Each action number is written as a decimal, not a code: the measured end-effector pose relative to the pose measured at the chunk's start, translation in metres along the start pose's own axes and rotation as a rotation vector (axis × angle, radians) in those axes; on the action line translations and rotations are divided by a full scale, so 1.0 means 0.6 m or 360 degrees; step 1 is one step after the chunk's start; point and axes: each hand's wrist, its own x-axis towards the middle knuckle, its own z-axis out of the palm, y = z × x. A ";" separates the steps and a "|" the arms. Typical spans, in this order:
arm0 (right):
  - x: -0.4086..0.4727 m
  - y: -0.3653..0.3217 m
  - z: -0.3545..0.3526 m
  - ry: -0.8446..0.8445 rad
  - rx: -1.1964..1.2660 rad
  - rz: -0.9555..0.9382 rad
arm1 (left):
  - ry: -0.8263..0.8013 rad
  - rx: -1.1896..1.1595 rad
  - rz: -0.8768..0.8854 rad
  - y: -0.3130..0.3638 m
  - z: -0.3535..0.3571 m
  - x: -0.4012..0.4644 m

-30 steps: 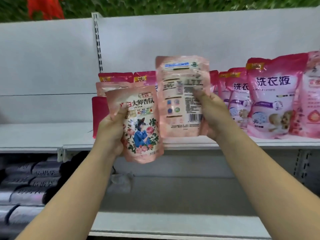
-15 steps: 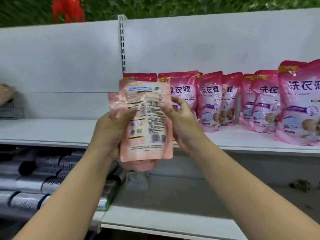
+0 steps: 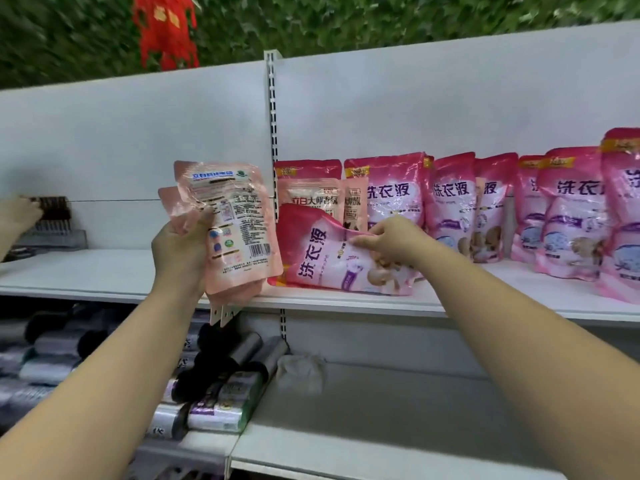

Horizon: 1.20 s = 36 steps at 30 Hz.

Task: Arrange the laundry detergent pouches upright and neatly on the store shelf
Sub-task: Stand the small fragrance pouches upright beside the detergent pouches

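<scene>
My left hand (image 3: 181, 245) grips two pale pink pouches (image 3: 239, 230) stacked together, back label toward me, held in front of the white shelf (image 3: 104, 275). My right hand (image 3: 393, 239) pinches the upper edge of a darker pink detergent pouch (image 3: 329, 261) that lies on its side on the shelf. Behind it stand two pale pink pouches (image 3: 313, 202) and a dark pink one. A row of upright dark pink pouches (image 3: 450, 199) runs to the right along the shelf.
Another person's hand (image 3: 17, 214) reaches a rack of dark items at the far left of the shelf. Rolls of bags (image 3: 221, 403) fill the lower shelf on the left. A crumpled white wrapper (image 3: 301, 372) lies on the lower shelf.
My right hand let go of the pale pouch and moved right onto the fallen dark pink pouch. My left hand now holds both pale pouches alone. The view shifted left.
</scene>
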 end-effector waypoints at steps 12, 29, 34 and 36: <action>-0.042 0.139 -0.016 0.1033 0.1522 0.0516 | -0.0071 0.0252 0.0216 -0.066 0.105 -0.001; -0.032 0.152 -0.014 0.0748 0.1737 0.0555 | -0.0518 0.0803 0.0234 -0.120 0.086 -0.025; -0.030 0.159 -0.019 0.0625 0.1724 0.0594 | -0.0419 0.0955 0.0428 -0.135 0.076 -0.038; -0.034 0.159 -0.022 0.0581 0.1719 0.0589 | -0.0343 0.1008 0.0435 -0.136 0.075 -0.037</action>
